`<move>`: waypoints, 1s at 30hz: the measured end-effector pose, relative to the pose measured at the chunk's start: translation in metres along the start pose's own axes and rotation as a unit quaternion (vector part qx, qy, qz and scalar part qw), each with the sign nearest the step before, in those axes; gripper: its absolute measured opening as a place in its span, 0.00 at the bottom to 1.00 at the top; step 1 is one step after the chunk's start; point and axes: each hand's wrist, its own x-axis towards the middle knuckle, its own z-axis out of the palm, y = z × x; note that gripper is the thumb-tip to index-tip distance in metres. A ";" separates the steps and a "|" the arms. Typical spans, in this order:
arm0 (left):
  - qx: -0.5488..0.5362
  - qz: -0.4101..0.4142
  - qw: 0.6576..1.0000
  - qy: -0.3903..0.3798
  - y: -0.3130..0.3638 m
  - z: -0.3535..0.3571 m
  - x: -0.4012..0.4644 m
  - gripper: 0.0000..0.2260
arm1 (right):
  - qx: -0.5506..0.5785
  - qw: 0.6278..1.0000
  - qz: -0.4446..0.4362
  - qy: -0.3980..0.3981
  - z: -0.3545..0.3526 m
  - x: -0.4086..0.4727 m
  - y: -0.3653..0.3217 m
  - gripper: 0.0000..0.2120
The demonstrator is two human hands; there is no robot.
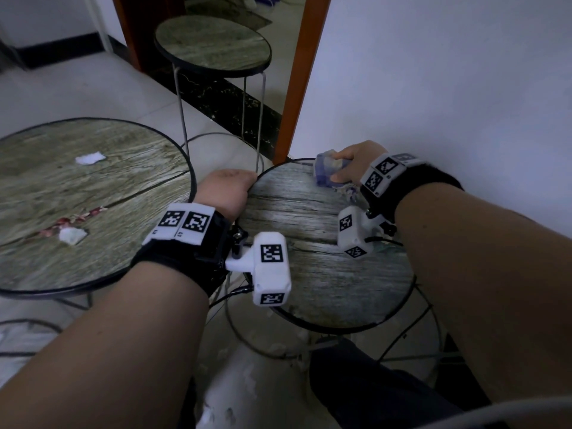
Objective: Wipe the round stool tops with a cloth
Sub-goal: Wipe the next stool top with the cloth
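A round wood-grain stool top (322, 252) with a dark rim stands right in front of me. My right hand (356, 164) grips a bluish cloth (328, 170) and holds it down on the top's far edge. At the top's left rim my left hand (227, 190) holds the edge, fingers curled over and hidden. A larger round top (123, 196) at the left carries white scraps (89, 157) and reddish bits (72, 222). A third, taller round stool (213, 41) stands at the back in the doorway.
A white wall (448, 88) runs close along the right of the stool. An orange-brown door frame (306, 75) and a black marble threshold (229, 103) lie behind. Wire stool legs and rings (411, 345) stand on the pale tiled floor, with white crumbs (263, 348) underneath.
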 end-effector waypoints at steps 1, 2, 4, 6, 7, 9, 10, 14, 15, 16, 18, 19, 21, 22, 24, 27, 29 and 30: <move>-0.001 -0.001 1.000 0.001 -0.001 0.000 0.001 0.14 | 0.001 1.000 -0.001 -0.001 0.001 -0.001 -0.001 0.23; -0.002 -0.001 1.000 0.000 0.000 0.000 0.001 0.13 | 0.002 1.000 -0.001 -0.001 0.002 -0.003 -0.001 0.23; 0.002 0.000 1.000 -0.003 0.000 0.000 0.001 0.14 | 0.008 1.000 0.006 0.002 0.004 -0.006 -0.001 0.24; 0.006 0.000 1.000 -0.005 0.002 0.000 0.001 0.14 | 0.012 1.000 0.011 0.005 0.006 -0.010 0.000 0.24; 0.007 0.002 1.000 -0.005 0.001 0.000 0.001 0.14 | 0.013 1.000 0.011 0.007 0.007 -0.012 0.001 0.24; 0.009 0.003 1.000 -0.004 0.002 0.000 -0.001 0.14 | 0.021 1.000 0.012 0.008 0.008 -0.016 0.002 0.24; 0.009 0.005 1.000 -0.005 0.002 0.000 -0.002 0.14 | 0.027 1.000 0.012 0.009 0.009 -0.019 0.004 0.24; 0.013 0.010 1.000 -0.009 0.002 0.001 -0.005 0.14 | 0.035 0.999 0.021 0.011 0.013 -0.030 0.006 0.26; 0.016 0.012 1.000 -0.011 0.002 0.001 -0.006 0.14 | 0.037 0.999 0.024 0.012 0.015 -0.033 0.006 0.26; 0.018 0.013 1.000 -0.013 0.003 0.001 -0.007 0.14 | 0.040 0.999 0.027 0.015 0.016 -0.036 0.007 0.26; 0.021 0.013 1.000 -0.016 0.003 0.000 -0.009 0.14 | 0.046 0.998 0.030 0.022 0.019 -0.042 0.008 0.26; 0.022 0.014 0.999 -0.019 0.004 0.000 -0.010 0.13 | 0.047 0.998 0.031 0.027 0.020 -0.046 0.009 0.26; 0.026 0.018 0.999 -0.024 0.005 -0.001 -0.014 0.13 | 0.056 0.997 0.035 0.034 0.023 -0.052 0.012 0.25; 0.029 0.021 0.999 -0.028 0.005 0.000 -0.015 0.13 | 0.063 0.996 0.038 0.040 0.024 -0.056 0.013 0.25; 0.040 0.026 0.998 -0.038 0.005 -0.002 -0.020 0.13 | 0.067 0.995 0.042 0.052 0.026 -0.064 0.016 0.24; 0.072 0.031 0.994 -0.077 0.005 -0.003 -0.027 0.13 | 0.074 0.994 0.047 0.065 0.028 -0.073 0.021 0.23; 0.093 0.043 0.991 -0.090 0.005 -0.004 -0.032 0.14 | 0.079 0.994 0.050 0.062 0.030 -0.079 0.022 0.23; 0.091 0.044 0.991 -0.084 0.006 -0.003 -0.034 0.14 | 0.077 0.994 0.049 0.060 0.031 -0.082 0.022 0.23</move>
